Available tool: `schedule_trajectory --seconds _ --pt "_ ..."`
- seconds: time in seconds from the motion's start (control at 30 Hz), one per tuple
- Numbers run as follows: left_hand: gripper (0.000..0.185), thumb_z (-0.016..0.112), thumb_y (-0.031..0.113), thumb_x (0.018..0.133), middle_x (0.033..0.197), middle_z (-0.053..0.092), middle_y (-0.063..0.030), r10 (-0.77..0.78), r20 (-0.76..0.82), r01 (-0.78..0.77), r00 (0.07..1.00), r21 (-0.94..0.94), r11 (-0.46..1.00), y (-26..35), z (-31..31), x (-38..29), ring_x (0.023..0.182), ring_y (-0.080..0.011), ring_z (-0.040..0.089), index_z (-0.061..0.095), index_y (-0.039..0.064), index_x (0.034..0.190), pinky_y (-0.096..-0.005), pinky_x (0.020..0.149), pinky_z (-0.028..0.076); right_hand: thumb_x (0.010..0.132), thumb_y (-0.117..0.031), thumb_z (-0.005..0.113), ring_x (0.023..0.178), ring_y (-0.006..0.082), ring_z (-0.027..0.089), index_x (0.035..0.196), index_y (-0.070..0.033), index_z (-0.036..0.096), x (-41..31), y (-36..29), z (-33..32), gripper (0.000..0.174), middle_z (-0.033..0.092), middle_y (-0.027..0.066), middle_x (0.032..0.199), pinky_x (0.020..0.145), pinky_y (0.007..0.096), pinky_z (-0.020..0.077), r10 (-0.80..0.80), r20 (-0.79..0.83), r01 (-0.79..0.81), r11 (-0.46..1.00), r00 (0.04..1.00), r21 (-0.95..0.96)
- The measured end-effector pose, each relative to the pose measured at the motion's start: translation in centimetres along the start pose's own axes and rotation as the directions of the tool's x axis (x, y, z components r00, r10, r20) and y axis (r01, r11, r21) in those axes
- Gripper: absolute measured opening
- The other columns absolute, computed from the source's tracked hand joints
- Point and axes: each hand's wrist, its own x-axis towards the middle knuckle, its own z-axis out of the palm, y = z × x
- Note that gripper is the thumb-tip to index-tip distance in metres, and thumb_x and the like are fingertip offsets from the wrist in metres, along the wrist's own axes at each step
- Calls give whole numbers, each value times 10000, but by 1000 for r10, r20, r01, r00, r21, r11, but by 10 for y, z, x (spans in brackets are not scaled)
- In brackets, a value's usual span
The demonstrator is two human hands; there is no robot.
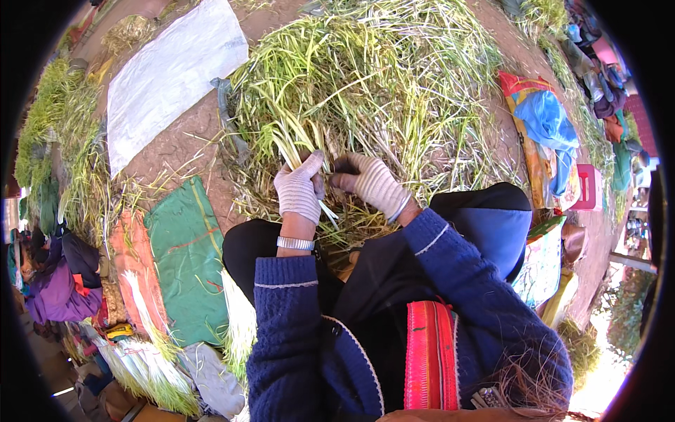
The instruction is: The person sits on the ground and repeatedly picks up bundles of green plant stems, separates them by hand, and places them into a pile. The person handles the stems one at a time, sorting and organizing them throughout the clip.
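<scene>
My left hand (299, 185), in a ribbed whitish work glove and with a metal watch band at the wrist, grips a few pale green-white stalks (291, 150). Their white lower ends (329, 213) stick out beneath the hand. Close on its right is my right hand (373, 182), gloved alike, with fingers curled toward the thumb; whether anything thin sits between them cannot be made out. Both hands are over the near edge of a large heap of green and yellowed cut stalks (390, 89), in front of my crossed legs.
A white woven sheet (174, 79) lies at upper left, a green sack (184, 258) below it. Bundles of white-stemmed stalks (153, 369) rest at lower left near a seated person in purple (63, 295). Blue plastic (548, 121) and a pink container (586, 187) are on the right.
</scene>
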Motion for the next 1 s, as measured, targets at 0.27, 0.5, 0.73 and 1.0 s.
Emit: schedule_trajectory --seconds 0.27,0.5,0.73,1.0 --pt "180 793 49 826 584 563 20 -33 -1 32 999 -38 999 0 -1 -3 389 -87 477 657 51 944 -232 349 302 861 -112 718 792 121 635 1033 2 697 5 -9 15 208 713 53 874 742 301 540 61 -160 -18 966 985 257" --pt "170 781 58 843 619 618 -19 85 -64 -88 994 -47 995 5 -6 0 367 -85 469 653 49 955 -225 328 325 841 -154 664 748 319 695 910 -40 686 -13 11 13 135 690 179 813 695 409 562 -251 -51 218 913 967 -345" --pt "154 765 65 859 735 707 -106 241 -174 -244 955 9 970 18 -13 3 377 -67 459 662 23 966 -221 323 306 849 -213 659 948 350 705 1034 -76 741 -55 146 25 245 733 153 1009 804 452 570 436 442 267 407 784 -874" --pt "116 730 87 899 805 726 -127 179 -141 -194 974 -98 976 32 -24 -2 374 -83 460 671 32 982 -226 326 289 917 -284 609 1017 326 703 1084 -99 743 -58 182 -6 283 734 139 1100 878 453 554 594 154 50 188 790 -981"
